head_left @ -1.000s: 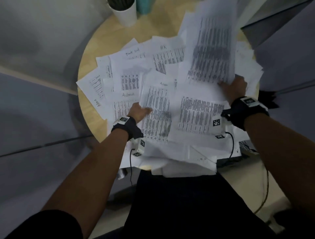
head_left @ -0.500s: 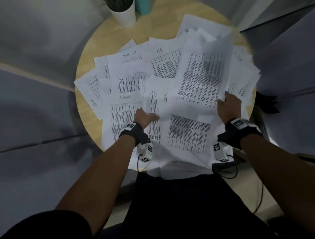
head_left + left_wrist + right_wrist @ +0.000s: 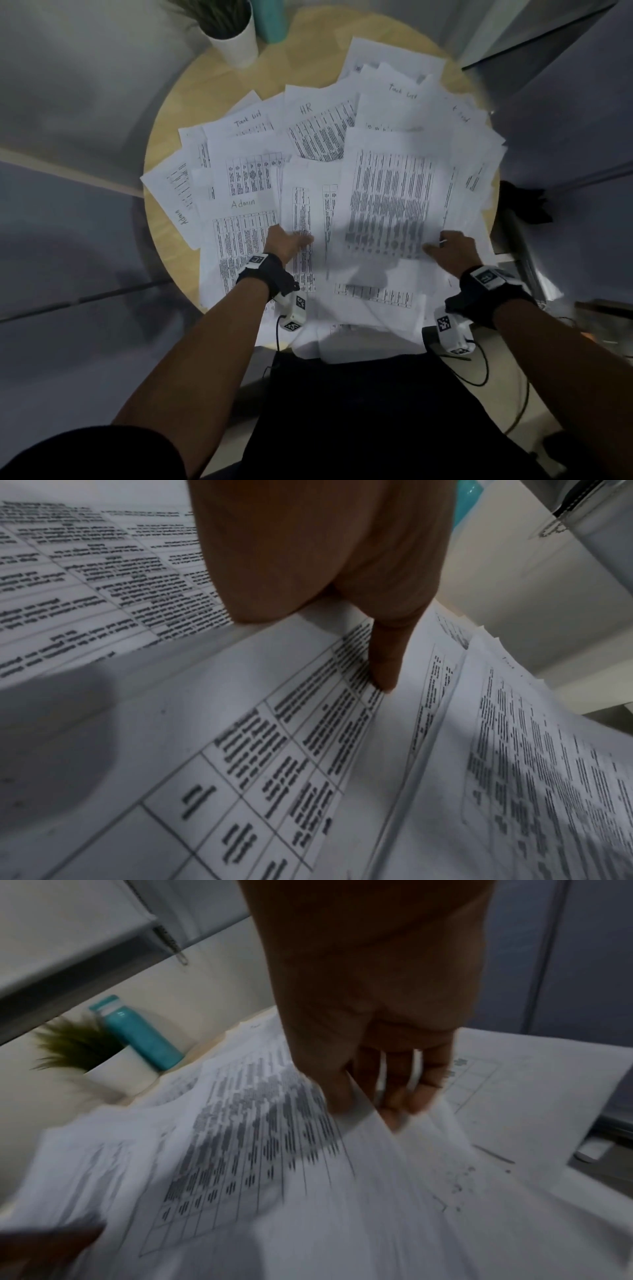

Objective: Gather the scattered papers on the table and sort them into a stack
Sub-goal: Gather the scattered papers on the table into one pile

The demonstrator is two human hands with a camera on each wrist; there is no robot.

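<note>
The head view looks steeply down from above the near edge of the round tabletop (image 3: 191,85), taking in the spread papers (image 3: 253,178). Both wrist views skim close over those sheets, along the left hand (image 3: 325,547) and right hand (image 3: 369,1015) toward the far edge. The right one shares the potted plant (image 3: 103,1069) and teal bottle (image 3: 143,1039) with the head view.

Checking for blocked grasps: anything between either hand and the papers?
Nothing visible. The left hand presses a finger on the papers; the right hand pinches a printed sheet. The plant pot and teal bottle stand at the far edge of the table.
</note>
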